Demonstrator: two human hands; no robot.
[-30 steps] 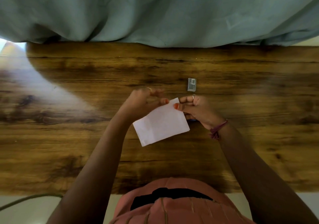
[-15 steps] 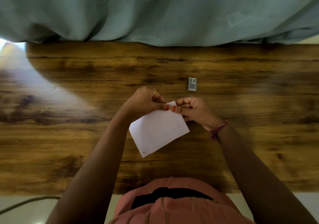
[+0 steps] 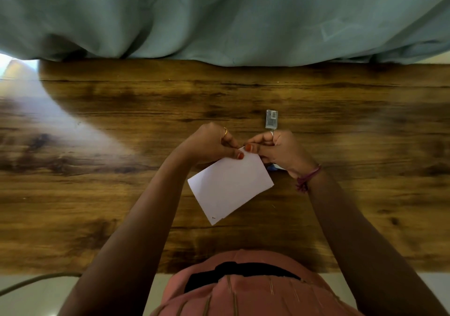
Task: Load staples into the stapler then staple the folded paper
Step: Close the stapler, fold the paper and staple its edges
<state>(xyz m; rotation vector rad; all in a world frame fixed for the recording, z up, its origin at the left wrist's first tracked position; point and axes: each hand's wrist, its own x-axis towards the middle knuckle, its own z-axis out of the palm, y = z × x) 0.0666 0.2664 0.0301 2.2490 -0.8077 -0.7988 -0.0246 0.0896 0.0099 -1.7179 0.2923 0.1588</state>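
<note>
Left hand (image 3: pixel 209 144) and right hand (image 3: pixel 280 149) meet above the middle of a wooden table (image 3: pixel 97 169), each pinching the far corner of a folded sheet of white paper (image 3: pixel 230 185) between thumb and curled fingers. The two thumbs lie side by side on the upper face of the corner, nearly touching. The paper hangs from that corner toward the person, tilted so its near corner points down and left; a small dark mark, possibly a staple, sits near that lower corner. A ring shows on a finger of each hand, and a reddish thread band (image 3: pixel 307 178) circles the right wrist. Below the right hand, a small blue and pale object (image 3: pixel 275 167) lies on the table, mostly hidden; what it is cannot be told. Just beyond the right hand rests a small grey staple box (image 3: pixel 271 119) with a barcode label. A grey-green cloth (image 3: pixel 219 16) covers the far edge of the table.
</note>
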